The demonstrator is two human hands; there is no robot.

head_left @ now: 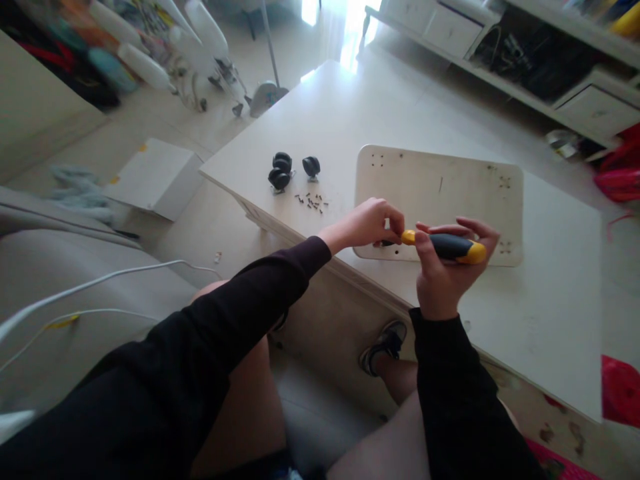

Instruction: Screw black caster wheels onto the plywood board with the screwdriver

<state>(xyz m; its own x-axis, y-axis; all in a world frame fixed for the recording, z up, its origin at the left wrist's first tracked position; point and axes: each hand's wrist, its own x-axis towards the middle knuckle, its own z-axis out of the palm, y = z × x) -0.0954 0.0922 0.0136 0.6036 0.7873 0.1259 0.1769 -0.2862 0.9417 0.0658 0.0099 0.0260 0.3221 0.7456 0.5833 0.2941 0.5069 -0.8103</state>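
My right hand is wrapped round a screwdriver with a dark grey and yellow handle, held almost level over the near edge of a cream board. Close to the yellow front end of the handle, my left hand has its fingers pinched together above the board's near left corner. A small dark part shows under those fingers; what they grip is hidden. Groups of small holes mark the board's corners, and a thin dark line or piece shows near its middle. Black casters and several small screws lie left of the board.
The board lies on a white table. Left of the table, a white box sits on the floor beside a grey sofa. A white cabinet with drawers stands beyond the table. White cables run across the sofa.
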